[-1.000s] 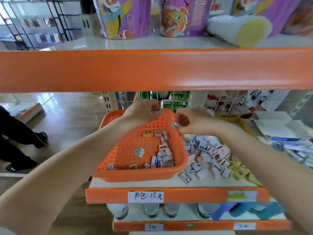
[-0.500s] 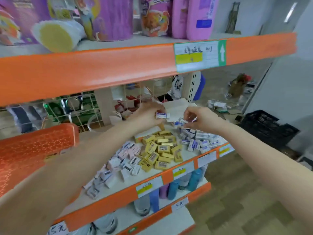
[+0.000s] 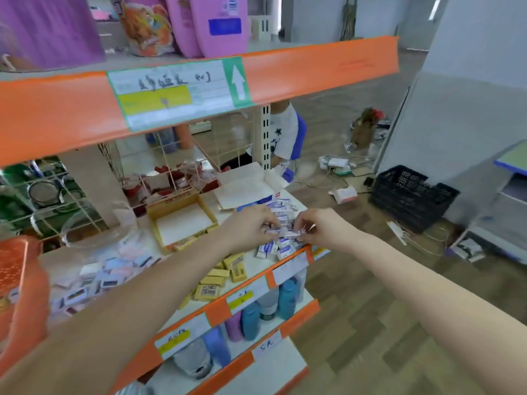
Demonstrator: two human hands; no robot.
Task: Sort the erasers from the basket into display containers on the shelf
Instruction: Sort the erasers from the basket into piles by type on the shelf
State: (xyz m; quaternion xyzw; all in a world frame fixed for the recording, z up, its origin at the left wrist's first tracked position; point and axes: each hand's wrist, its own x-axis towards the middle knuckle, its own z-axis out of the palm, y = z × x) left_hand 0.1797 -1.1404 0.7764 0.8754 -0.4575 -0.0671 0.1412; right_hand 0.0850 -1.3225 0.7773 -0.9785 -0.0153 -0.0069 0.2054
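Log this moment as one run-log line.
phase: sorting | left hand: pinches eraser | right hand: pinches second eraser | below: white-blue eraser pile, shelf right end | orange basket: far left edge

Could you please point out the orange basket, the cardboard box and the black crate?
orange basket (image 3: 17, 272): head view, side wall.
cardboard box (image 3: 182, 223): head view, inner floor.
black crate (image 3: 405, 206): head view, near side.

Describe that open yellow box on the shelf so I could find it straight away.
Find the middle shelf, where the left hand and right hand pinch white erasers. Just left of the left hand, toward the back, sits the yellow box. Unlike the loose yellow erasers in front, it is an open tray with mustard walls and a bare white floor.
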